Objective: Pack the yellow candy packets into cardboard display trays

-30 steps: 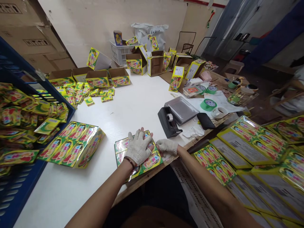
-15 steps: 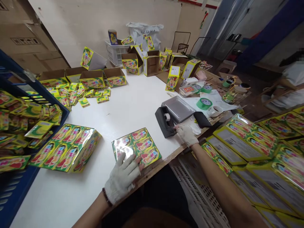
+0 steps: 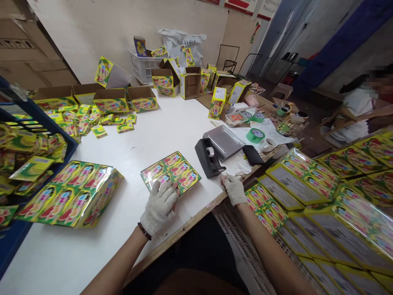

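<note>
A flat wrapped pack of yellow-green packets (image 3: 175,170) lies on the white table (image 3: 172,123) near its front edge. My left hand (image 3: 159,205), in a white knit glove, rests flat on the pack's near corner with fingers spread. My right hand (image 3: 232,187), also gloved, is pinched just in front of the black tape dispenser (image 3: 208,157); what it pinches is too small to make out.
A taller wrapped bundle (image 3: 76,192) sits to the left, next to a blue crate (image 3: 33,123) of loose packets. Open cartons (image 3: 112,100), a grey tray (image 3: 224,141) and green tape rolls (image 3: 255,134) stand farther back. Stacked packs (image 3: 322,192) fill the right. A person sits at far right.
My right hand left the pack, reached to the tape dispenser and drew back a little toward me. My left hand slid from the pack's middle to its near corner.
</note>
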`<state>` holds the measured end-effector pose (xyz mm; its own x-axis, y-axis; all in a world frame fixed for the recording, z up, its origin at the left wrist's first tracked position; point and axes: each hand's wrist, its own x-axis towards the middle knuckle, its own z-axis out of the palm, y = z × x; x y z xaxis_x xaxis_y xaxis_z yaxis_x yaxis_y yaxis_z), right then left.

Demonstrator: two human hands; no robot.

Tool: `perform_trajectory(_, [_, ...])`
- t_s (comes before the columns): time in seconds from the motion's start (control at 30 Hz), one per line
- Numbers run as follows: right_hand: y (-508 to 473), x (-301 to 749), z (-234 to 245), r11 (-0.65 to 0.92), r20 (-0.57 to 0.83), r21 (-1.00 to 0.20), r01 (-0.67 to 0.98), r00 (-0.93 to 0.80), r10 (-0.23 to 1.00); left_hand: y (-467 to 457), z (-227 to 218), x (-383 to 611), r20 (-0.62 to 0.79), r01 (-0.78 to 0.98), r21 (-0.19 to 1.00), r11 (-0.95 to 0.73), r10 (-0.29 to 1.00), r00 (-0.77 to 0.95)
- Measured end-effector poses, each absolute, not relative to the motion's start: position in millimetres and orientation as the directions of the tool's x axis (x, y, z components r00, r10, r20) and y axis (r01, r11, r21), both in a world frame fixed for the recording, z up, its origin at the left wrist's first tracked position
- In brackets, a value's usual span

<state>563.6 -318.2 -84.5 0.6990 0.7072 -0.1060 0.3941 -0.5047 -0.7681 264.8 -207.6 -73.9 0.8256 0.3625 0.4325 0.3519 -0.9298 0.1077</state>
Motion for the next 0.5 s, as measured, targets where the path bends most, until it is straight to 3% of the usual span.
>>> perform_trajectory(0.1, [-312.2, 560.5, -87.0, -0.5, -0.178, -0.803, 0.323, 0.671, 0.72, -208.9, -71.7, 261.7, 0.528, 0.311, 0.164, -0.936, 0.35, 0.774])
perform_trajectory(0.27, [-313.9, 515.9, -74.5, -0.42, -0.296, -0.883, 0.208, 0.448, 0.844, -218.9, -75.2, 260.5, 0.58, 0.382, 0.271, -0.883, 0.467, 0.668])
perform_trajectory(0.4, [-310.3, 454.3, -72.1, -0.317, -0.318, -0.948, -0.038, 0.194, 0.928, -220.5, -85.9, 260.5, 0.666, 0.326, 0.292, -0.899, 0.436, 0.605])
perform_trajectory(0.5, [-301.6, 425.3, -78.3, -0.307, -0.329, -0.937, -0.167, 0.119, 0.937, -218.5, -89.5, 257.6, 0.681, 0.326, 0.282, -0.902, 0.427, 0.594])
